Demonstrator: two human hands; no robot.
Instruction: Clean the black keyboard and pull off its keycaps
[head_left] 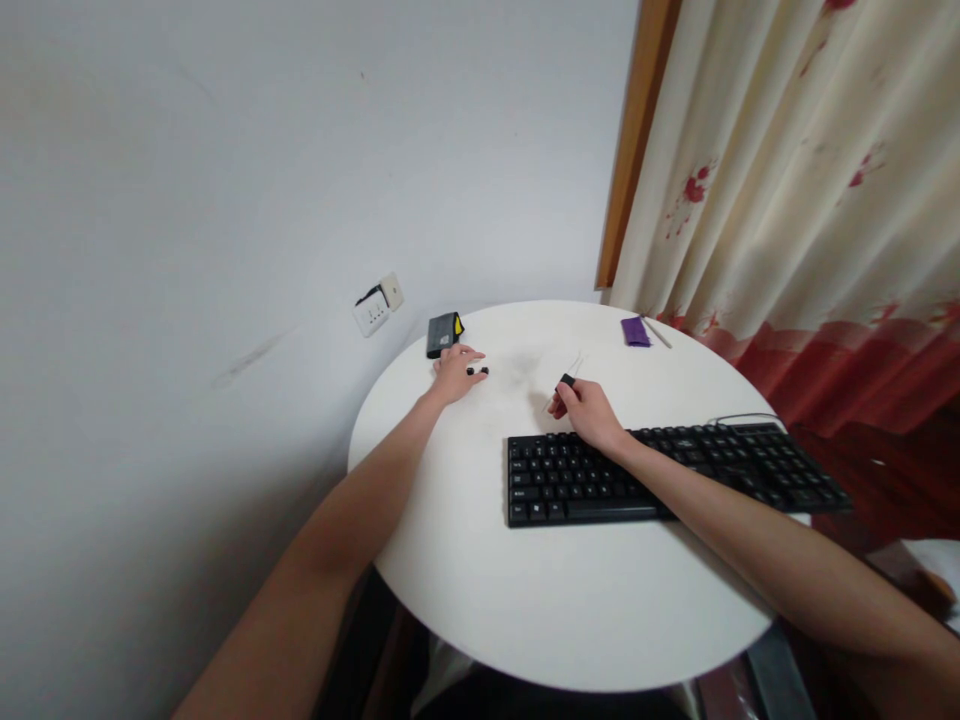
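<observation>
My left hand (452,375) rests on the far left of the table with its fingers apart. Two small black keycaps (471,371) lie close by its thumb; whether the thumb touches one is unclear. Between the thumb and fingers of my right hand (589,408) is a small black-handled wire keycap puller (567,380), its thin wires sticking out. That hand is held over the rear edge of a black keyboard (577,508), and the right forearm crosses above the keys, hiding some of them.
A dark grey pouch (441,336) with a yellow patch lies just beyond my left hand. At the back right are a purple cloth piece (635,332) and a pale stick (658,333). The round white table (480,590) stands by a wall with a socket (372,313) and a curtain (810,200).
</observation>
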